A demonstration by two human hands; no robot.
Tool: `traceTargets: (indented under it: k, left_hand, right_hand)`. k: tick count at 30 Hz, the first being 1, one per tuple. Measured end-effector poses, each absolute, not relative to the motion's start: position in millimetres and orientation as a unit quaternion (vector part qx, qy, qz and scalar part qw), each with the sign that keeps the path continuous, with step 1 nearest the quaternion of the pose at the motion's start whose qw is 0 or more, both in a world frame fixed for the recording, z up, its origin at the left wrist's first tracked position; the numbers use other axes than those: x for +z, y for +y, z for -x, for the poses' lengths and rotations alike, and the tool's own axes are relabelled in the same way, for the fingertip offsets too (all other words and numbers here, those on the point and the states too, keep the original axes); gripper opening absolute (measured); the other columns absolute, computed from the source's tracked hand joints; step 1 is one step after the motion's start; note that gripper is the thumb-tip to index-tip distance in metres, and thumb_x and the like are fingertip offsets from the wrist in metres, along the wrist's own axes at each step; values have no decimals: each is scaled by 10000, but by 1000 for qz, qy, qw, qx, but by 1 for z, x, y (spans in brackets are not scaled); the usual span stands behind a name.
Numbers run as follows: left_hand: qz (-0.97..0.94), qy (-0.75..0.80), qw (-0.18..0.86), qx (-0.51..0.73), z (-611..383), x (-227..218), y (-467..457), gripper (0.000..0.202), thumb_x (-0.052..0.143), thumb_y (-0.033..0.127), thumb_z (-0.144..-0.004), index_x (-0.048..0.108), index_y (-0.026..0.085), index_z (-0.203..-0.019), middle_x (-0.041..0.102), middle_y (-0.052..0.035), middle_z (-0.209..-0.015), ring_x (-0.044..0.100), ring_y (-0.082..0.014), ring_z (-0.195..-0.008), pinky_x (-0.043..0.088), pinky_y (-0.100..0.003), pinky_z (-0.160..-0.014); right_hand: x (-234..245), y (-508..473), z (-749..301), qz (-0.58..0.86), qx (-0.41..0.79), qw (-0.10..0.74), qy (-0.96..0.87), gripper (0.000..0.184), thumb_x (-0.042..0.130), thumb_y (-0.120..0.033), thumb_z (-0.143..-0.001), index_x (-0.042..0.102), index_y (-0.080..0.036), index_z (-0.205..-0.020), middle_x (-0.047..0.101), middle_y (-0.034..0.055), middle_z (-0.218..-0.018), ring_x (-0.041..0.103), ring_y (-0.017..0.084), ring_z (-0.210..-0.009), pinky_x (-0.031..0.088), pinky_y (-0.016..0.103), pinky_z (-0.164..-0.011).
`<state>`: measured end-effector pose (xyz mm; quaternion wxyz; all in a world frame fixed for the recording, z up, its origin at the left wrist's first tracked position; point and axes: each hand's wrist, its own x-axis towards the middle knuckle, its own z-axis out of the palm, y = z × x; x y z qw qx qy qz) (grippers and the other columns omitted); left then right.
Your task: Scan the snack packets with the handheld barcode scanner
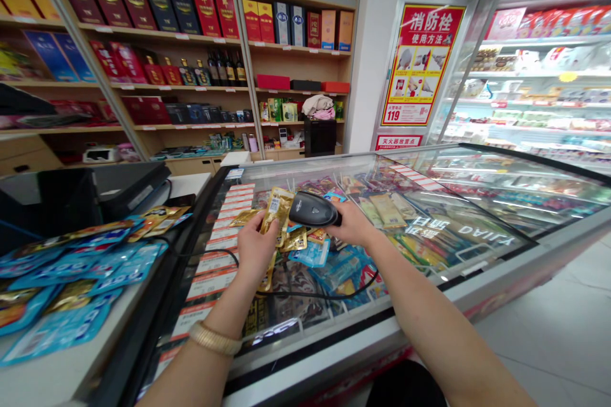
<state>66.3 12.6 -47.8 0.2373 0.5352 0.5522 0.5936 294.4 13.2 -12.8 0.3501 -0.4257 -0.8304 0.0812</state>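
Counter: blue and gold sachets [71,292] lie heaped along the near-left edge of the counter [48,375].
Left hand: the left hand [255,248], a gold bracelet [214,338] on its wrist, grips a gold packet [277,210] upright above the near-left part of the freezer lid [477,229].
Right hand: the right hand [356,224] is wrapped around a black scanner [312,208], whose head is just beside the packet; its cable [305,296] loops over the glass.
Behind: shelves [191,76] of boxed goods and a red poster [420,63].

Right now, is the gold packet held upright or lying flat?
Upright: left hand holds the gold packet on end, facing the scanner.
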Motion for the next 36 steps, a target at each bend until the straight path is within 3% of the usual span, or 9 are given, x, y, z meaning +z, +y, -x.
traceTargets:
  k: [3, 9, 13, 16, 22, 29, 32, 36]
  left_hand:
    - [-515, 533, 271, 614, -69, -46, 11, 357, 631, 338, -693, 683, 151, -993, 715, -63, -923, 650, -203, -825, 513, -286, -710]
    - [-498, 491, 353, 621, -81, -45, 10, 487, 625, 297, -722, 581, 140, -1181, 689, -128, -1049, 673, -213, -824, 552, -357, -730]
    - [-634, 496, 217, 552, -91, -56, 10, 454, 632, 209, -705, 622, 164, -1156, 648, -126, -1153, 640, -241, -1016, 501, -416, -940]
    - [-707, 469, 126, 513, -97, -64, 7, 436, 626, 185, -716, 637, 184, -1152, 633, -118, -1175, 585, -254, -1128, 456, -426, -1012]
    - [-731, 474, 58, 487, -88, -46, -7, 443, 621, 195, -745, 613, 182, -1188, 609, -129, -1193, 564, -261, -1140, 445, -452, -1020]
    - [-703, 544, -88, 451, 10, -4, -54, 460, 560, 372, -813, 565, 198, -1239, 597, -112, -1204, 561, -250, -1140, 440, -431, -1023]
    - [-652, 630, -157, 391, 73, -9, -78, 522, 506, 440, -811, 554, 157, -1246, 598, -158, -1197, 554, -299, -1152, 441, -463, -1009]
    - [-580, 763, -156, 240, 131, -24, -108, 651, 404, 509, -805, 529, 60, -1260, 575, -241, -1239, 535, -380, -1180, 449, -505, -968]
  right_hand:
    - [-14, 15, -298, 419, 73, 393, -815, 240, 657, -203, -675, 687, -187, -913, 712, 35, -821, 641, 200, -752, 466, 262, -689]
    - [-13, 21, -311, 441, 47, 502, -743, 208, 643, -253, -705, 689, -175, -892, 720, 47, -806, 650, 207, -724, 489, 281, -676]
    - [-13, 22, -314, 437, 47, 528, -727, 251, 619, -259, -722, 687, -179, -950, 734, 56, -871, 668, 223, -783, 506, 295, -714]
    - [-15, 23, -314, 443, 37, 521, -729, 236, 614, -276, -719, 686, -178, -922, 731, 58, -835, 664, 222, -742, 502, 297, -690]
    - [-19, 24, -313, 445, 21, 494, -746, 253, 625, -352, -731, 683, -175, -902, 723, 73, -813, 667, 231, -731, 493, 297, -665]
    - [-21, 27, -314, 433, 27, 493, -754, 233, 639, -373, -740, 677, -178, -862, 716, 70, -797, 661, 219, -715, 483, 284, -634]
    - [-22, 25, -311, 442, 4, 485, -755, 177, 624, -352, -733, 662, -182, -767, 685, 55, -700, 624, 198, -627, 445, 273, -581]
    - [-21, 22, -307, 444, -6, 470, -763, 143, 614, -323, -714, 646, -184, -726, 659, 43, -648, 586, 182, -577, 412, 265, -560]
